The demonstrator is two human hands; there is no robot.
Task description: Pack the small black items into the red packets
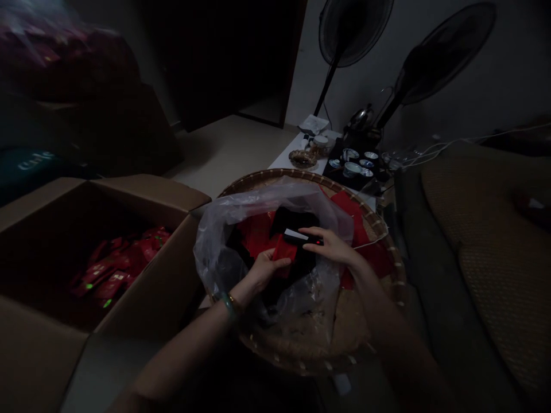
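Note:
Over an open clear plastic bag (215, 229), my left hand (264, 268) pinches a small red packet (284, 252) between thumb and fingers. My right hand (329, 245) is closed around a black handheld bag sealer (293, 236) with a pale strip on top and a small red light. The sealer lies across the packet's upper edge. A white cord (372, 244) runs right from beneath my right hand. Inside the bag are more red packets (256, 232) and a dark loose mass too dim to identify. The bag rests in a round woven bamboo tray (353, 321).
At left stands an open cardboard box (172, 287) holding several filled red packets (123, 261). Red sheets or pouches (350, 212) lie on the tray's right side. Beyond it are tea cups (353, 169), a kettle (360, 117) and two standing fans (355, 26). A woven-covered seat (495, 229) is at right.

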